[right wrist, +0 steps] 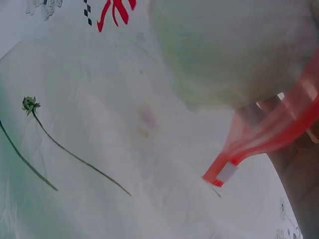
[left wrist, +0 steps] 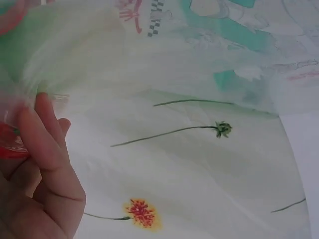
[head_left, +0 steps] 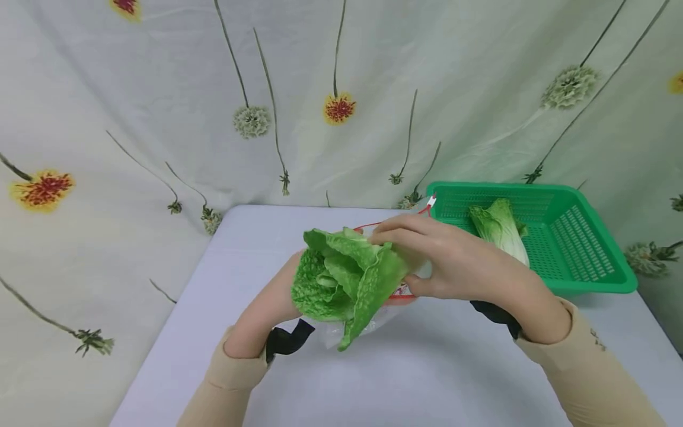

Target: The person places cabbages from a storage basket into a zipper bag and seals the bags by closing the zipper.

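Observation:
A napa cabbage (head_left: 341, 273) shows its ruffled green leaf end in the head view. Around its lower part is a clear zip bag (left wrist: 199, 59) with printed pictures and a red zipper (right wrist: 279, 134). Through the plastic, the pale cabbage (right wrist: 214, 55) looks blurred. My left hand (head_left: 285, 287), partly hidden behind the leaves, grips the bag's edge by the zipper; curled fingers (left wrist: 45, 144) show in the left wrist view. At the cabbage's right side, my right hand (head_left: 443, 255) holds it with bent fingers and thumb, at the bag's mouth. A white slider (head_left: 431, 201) sits on the zipper.
A green plastic basket (head_left: 587, 237) stands at the table's back right, with another napa cabbage (head_left: 501, 228) lying in it. The white table (head_left: 416, 367) meets a flower-printed cloth (head_left: 341, 154) behind it. Black straps (head_left: 288, 339) circle both wrists.

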### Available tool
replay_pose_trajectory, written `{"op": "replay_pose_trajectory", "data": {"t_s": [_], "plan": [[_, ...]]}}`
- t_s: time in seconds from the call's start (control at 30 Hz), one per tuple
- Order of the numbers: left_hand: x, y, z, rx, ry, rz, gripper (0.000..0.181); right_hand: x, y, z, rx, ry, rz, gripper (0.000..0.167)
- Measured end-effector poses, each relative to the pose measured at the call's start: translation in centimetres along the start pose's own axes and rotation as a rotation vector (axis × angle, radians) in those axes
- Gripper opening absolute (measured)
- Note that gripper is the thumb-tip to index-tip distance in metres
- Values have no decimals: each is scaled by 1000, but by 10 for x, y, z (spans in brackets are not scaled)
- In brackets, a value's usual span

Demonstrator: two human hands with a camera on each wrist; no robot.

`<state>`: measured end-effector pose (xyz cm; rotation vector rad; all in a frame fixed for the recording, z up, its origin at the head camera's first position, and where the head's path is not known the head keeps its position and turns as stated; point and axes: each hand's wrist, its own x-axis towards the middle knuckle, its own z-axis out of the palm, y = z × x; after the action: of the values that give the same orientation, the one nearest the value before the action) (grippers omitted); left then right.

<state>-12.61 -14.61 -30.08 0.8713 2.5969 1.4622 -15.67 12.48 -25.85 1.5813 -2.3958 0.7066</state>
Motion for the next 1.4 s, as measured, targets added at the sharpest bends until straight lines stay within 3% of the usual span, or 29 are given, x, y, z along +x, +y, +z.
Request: {"op": "replay_pose_trajectory", "data": {"t_s": [0.07, 0.23, 0.4, 0.6, 0.7, 0.8, 0.93, 1.03, 1.13, 1.23, 1.4], "plan": [[-2, 0, -2, 64, 14, -62, 57, -3, 1, 2, -40, -31, 31, 60], [0, 1, -1, 205, 16, -38, 57, -3, 1, 10, -149, -76, 94, 53], [1, 0, 3, 307, 26, -63, 70, 5, -4, 20, -276, -128, 243, 54], [5, 0, 9, 286, 55, -21, 76, 13, -15, 38, -425, -334, 336, 53], [8, 0, 12, 233, 13, 3, 78, 13, -17, 40, -380, -434, 395, 55], [7, 0, 14, 179, -27, 5, 77, 9, -16, 36, -306, -458, 425, 60], [3, 0, 11, 95, -45, -4, 78, -9, -9, 28, -169, -334, 330, 58], [2, 0, 7, 42, -65, -4, 80, -27, 3, 22, -13, -100, 205, 48], [3, 0, 5, 20, -85, -16, 80, -46, 21, 21, 130, 143, 132, 45], [3, 0, 3, 11, -90, -31, 80, -61, 41, 29, 252, 278, 154, 47], [2, -1, 0, 3, -90, -21, 82, -71, 67, 56, 512, 288, 288, 44]]}}
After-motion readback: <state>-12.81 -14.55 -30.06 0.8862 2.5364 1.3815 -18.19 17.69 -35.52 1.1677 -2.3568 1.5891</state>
